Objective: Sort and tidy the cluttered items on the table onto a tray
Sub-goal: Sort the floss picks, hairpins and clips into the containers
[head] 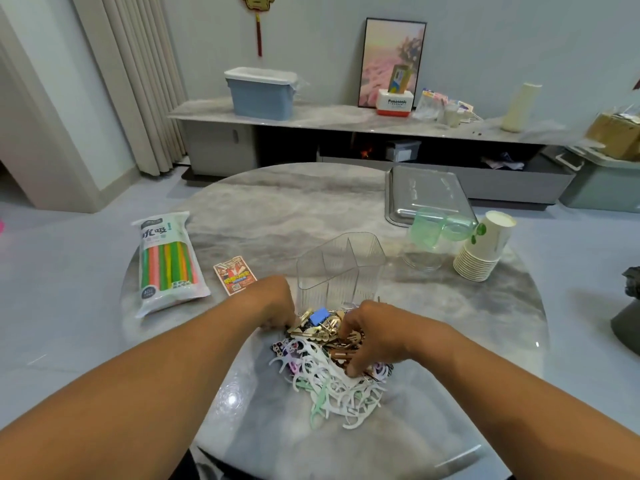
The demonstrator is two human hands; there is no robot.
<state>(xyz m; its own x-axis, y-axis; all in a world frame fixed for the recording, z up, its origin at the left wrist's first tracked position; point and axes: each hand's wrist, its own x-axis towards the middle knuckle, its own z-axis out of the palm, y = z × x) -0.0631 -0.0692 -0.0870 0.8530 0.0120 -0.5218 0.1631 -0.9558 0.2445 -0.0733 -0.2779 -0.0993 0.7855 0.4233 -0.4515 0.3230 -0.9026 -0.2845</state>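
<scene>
Head view: my left hand and right hand dig into mixed pile, grips hidden; sorting stage; next, lift clips toward tray.

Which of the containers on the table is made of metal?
The rectangular tray at the far right: shiny silver metal, while the divided holder is clear plastic and the stacked cups are paper.

On the table, a clear organizer stands behind the clutter pile; straw pack left, tray and paper cups right.
</scene>
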